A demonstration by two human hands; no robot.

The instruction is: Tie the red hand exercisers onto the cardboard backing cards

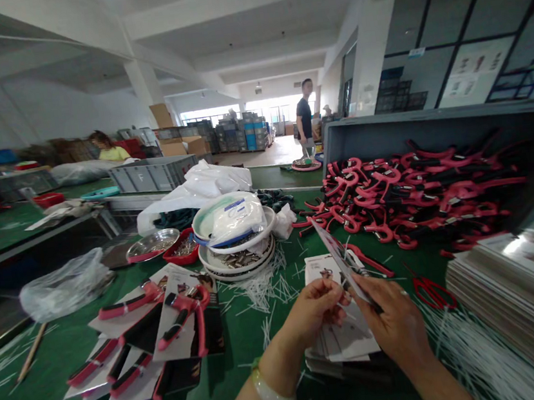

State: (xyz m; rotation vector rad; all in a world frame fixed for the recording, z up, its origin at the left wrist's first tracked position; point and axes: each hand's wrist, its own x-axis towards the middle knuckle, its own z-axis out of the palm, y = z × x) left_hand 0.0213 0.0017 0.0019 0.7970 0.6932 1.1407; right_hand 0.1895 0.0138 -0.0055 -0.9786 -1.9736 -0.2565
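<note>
My right hand (393, 317) grips a printed backing card (336, 253), held up on edge and tilted. Behind that card shows a red and black plier handle (370, 260); whether my hand also holds it I cannot tell. My left hand (317, 310) is closed in a pinch close to the card's near side, and what sits between its fingertips is too small to make out. Beneath both hands lies a stack of white printed cards (335, 341). To the left, several red-handled pliers (184, 314) lie fastened on cards in an overlapping pile.
A grey crate (432, 116) at right spills loose red-and-black pliers (392, 191). Near it are a thick card stack (503, 301), red scissors (433, 293) and white ties (490, 354). Stacked bowls (237, 255) and a plastic bag (63, 286) stand left. Two people are farther back.
</note>
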